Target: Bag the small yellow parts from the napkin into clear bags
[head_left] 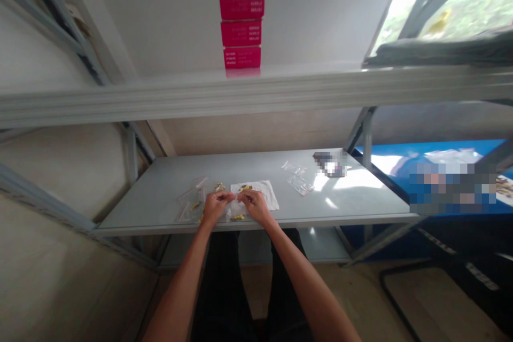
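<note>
My left hand (216,205) and my right hand (254,203) are close together near the front edge of the grey shelf, fingertips almost meeting. Both are closed in a pinch; whatever sits between the fingertips is too small to make out. Under and beyond my right hand lies a white cloth (269,192) with small yellow and dark pieces on it. More yellow pieces (239,217) rest just below the fingers, by what looks like clear plastic. Past my left hand is a little heap of yellow pieces (219,186). Clear plastic bags (187,208), some with yellow pieces, lie to its left.
Further right on the shelf (256,163) are more clear bags (300,184) and a blurred-out object (331,163). An upper shelf edge (192,100) crosses above, carrying three stacked pink boxes (241,33). To the right stand a blue table (393,150) and a black chair (452,262).
</note>
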A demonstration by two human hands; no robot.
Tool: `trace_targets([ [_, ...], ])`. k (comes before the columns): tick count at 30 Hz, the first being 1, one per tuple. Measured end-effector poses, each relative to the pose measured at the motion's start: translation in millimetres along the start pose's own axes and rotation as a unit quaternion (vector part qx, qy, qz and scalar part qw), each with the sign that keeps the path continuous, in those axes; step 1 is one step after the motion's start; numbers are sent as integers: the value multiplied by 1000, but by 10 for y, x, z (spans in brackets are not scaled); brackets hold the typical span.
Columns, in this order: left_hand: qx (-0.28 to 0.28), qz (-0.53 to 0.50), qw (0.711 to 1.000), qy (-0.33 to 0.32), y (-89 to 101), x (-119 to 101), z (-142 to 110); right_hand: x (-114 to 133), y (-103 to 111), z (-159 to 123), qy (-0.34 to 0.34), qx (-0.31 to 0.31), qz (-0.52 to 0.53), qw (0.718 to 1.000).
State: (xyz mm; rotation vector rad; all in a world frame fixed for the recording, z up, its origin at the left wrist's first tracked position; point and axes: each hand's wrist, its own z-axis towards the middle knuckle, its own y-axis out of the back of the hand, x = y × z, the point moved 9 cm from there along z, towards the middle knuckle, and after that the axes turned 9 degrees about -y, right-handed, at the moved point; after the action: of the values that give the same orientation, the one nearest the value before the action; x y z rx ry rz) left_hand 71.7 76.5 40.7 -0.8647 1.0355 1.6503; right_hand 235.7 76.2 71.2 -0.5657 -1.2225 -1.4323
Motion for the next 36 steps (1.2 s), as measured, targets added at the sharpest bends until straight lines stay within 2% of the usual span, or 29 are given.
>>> trace_targets([
  [3, 16, -32, 999, 18, -12, 32, 11, -92, 80, 5, -38, -38, 37, 998],
  [6, 38, -38, 999, 2, -10, -88, 53, -141, 118, 6, -49, -64, 47, 996],
  [9, 47, -22, 999, -7, 40, -229, 101, -133, 107, 14, -40, -62, 25, 997],
  [12, 65, -13, 998, 1, 114, -263, 137, -105, 98, 15, -32, -54, 17, 998],
  [15, 45, 34, 998, 0, 337, -185, 206, -66, 131, -1, -30, -75, 23, 996],
  [19, -6, 222, 974, -48, 730, -122, 354, -26, 252, -63, -32, -141, 19, 989],
  [21, -20, 302, 950, -75, 849, -138, 395, -44, 408, -127, -39, -179, -31, 983],
  [23, -47, 363, 926, -93, 938, -176, 372, -96, 675, -219, -48, -219, -127, 966],
  [26, -79, 422, 898, -94, 982, -198, 208, -268, 1299, -409, -91, -305, -296, 901],
  [28, -84, 436, 891, -94, 933, -174, 50, -482, 1750, -537, -174, -346, -378, 841],
  [29, -87, 435, 891, -97, 896, -156, -30, -597, 1931, -583, -215, -348, -402, 819],
  [30, -93, 432, 891, -105, 859, -137, -105, -703, 2055, -601, -243, -332, -419, 809],
  [32, -100, 425, 892, -120, 784, -81, -212, -859, 2182, -594, -259, -290, -427, 816],
  [34, -86, 437, 888, -118, 720, 13, -238, -939, 2177, -550, -234, -247, -391, 855],
  [36, -58, 474, 873, -102, 691, 109, -194, -972, 2132, -517, -201, -220, -310, 903],
])
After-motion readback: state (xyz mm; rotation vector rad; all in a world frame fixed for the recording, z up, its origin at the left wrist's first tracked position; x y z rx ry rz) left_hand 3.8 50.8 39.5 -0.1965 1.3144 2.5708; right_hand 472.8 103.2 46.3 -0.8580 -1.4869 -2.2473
